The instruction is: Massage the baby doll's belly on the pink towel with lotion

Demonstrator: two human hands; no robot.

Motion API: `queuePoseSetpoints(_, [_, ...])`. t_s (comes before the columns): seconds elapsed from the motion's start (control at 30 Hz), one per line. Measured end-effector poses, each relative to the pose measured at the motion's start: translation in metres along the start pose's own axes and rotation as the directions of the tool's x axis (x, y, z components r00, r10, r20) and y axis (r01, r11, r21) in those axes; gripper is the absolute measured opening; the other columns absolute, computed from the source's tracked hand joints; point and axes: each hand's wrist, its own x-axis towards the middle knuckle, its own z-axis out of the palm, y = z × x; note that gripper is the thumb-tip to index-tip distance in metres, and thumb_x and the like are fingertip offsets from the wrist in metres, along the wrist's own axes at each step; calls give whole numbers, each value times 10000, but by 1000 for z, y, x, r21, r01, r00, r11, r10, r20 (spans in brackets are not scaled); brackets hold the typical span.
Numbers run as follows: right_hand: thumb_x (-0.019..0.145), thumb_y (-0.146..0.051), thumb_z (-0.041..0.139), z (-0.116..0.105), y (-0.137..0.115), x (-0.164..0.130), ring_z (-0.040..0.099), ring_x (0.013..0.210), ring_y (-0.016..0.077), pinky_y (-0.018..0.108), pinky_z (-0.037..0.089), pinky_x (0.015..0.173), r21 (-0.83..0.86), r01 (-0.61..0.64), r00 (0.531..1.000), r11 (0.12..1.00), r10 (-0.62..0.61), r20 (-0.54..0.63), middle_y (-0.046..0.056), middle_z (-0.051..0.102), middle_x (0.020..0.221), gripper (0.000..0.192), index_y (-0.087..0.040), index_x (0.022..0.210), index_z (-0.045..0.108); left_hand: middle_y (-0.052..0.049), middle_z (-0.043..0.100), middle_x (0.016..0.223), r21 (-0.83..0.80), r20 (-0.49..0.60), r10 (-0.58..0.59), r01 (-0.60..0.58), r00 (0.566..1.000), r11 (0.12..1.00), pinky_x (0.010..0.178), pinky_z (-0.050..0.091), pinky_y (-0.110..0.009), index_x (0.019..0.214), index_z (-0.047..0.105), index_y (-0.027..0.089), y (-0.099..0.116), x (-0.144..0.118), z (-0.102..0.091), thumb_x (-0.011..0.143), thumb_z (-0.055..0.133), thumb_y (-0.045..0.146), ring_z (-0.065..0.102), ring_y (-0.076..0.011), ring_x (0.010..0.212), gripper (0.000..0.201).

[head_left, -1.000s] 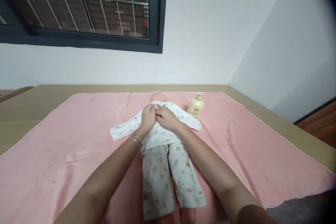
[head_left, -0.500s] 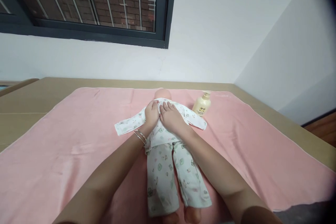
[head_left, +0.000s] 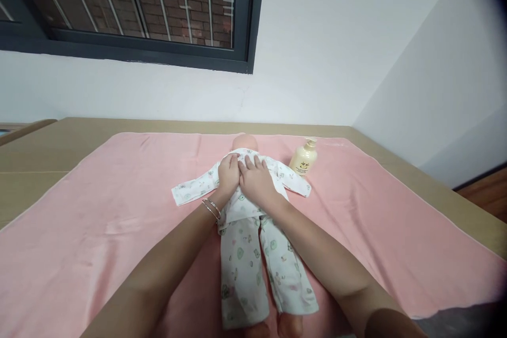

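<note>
A baby doll (head_left: 245,143) in white patterned pyjamas lies on its back on a pink towel (head_left: 99,222), head away from me and legs toward me. My left hand (head_left: 228,175), with thin bangles at the wrist, rests flat on the doll's chest. My right hand (head_left: 256,180) lies beside it on the chest, fingers spread and touching the left hand. Both palms press on the white top (head_left: 190,190), whose sleeves stretch out to either side. Neither hand grips anything.
A cream pump bottle (head_left: 303,158) stands on the towel just right of the doll's shoulder. The towel covers a tan surface (head_left: 47,153) set against a white wall. A dark-framed barred window (head_left: 130,10) is above. Wooden floor (head_left: 487,193) shows at the right.
Both hands slid up the doll's chest toward the neck, then drew back slightly. The view shifted left and up between the first frame and now.
</note>
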Motion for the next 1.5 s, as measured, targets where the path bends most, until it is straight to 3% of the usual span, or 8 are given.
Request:
queuePoseSetpoints(0.1, [941,-274,372,-1,5,2,222,1412,338,543,157,1130,56,94,995,994,-95,26,86,357,1501,481,-239,1414,452,-65,701,987,6,1,17,-17,1000,1000,899,464,-333,896,655,182,0,-1,-1,903,379,286,630,-196,952,295])
queuePoseSetpoints(0.23, [941,-298,402,1,20,8,231,1420,265,491,180,1144,182,93,996,979,-92,-14,8,362,1503,426,-333,1349,519,-56,699,924,62,29,70,-72,997,995,845,474,-330,867,655,193,2,-2,-1,915,380,301,630,-196,882,299])
queuePoseSetpoints(0.57, [941,-260,382,12,19,5,394,1348,250,462,278,1120,335,-29,974,942,101,-201,98,497,1397,382,-205,1237,617,-72,701,997,130,44,134,-139,990,982,935,469,-384,921,660,187,3,-3,-1,851,443,187,627,-219,973,228])
queuePoseSetpoints(0.7, [920,-251,409,15,36,9,525,1240,192,354,383,1072,390,45,966,920,60,-252,59,615,1265,346,-210,1139,674,-76,688,1050,130,41,136,-140,990,981,978,459,-402,963,650,181,2,-6,-3,842,449,165,613,-219,1032,235])
queuePoseSetpoints(0.93, [900,-233,409,24,57,7,551,1210,159,337,396,1084,542,160,947,825,27,-320,15,628,1245,349,-218,1112,686,-63,685,1079,143,62,168,-176,984,974,1006,452,-403,1005,644,187,3,-9,-6,838,453,145,602,-205,1061,256])
queuePoseSetpoints(1.17, [950,-285,338,23,60,1,433,1323,174,377,327,1134,507,88,972,858,36,-230,53,537,1361,409,-173,1243,600,-88,654,1175,277,49,231,-236,972,932,1056,432,-437,1115,619,176,2,-11,-6,849,438,143,569,-223,1143,324])
queuePoseSetpoints(1.4, [968,-344,313,28,67,5,235,1425,273,461,212,1160,280,-32,994,959,61,-94,161,336,1498,532,-73,1413,416,-153,628,1243,516,201,309,-369,930,773,1098,391,-459,1171,615,97,6,-22,-6,916,348,162,541,-259,1206,376])
queuePoseSetpoints(1.5, [977,-378,287,27,67,5,189,1432,319,501,178,1155,226,-81,995,971,91,-35,181,282,1518,573,-55,1446,355,-154,619,1261,529,222,301,-374,927,762,1101,382,-464,1187,605,94,8,-23,-6,933,332,188,532,-264,1223,385])
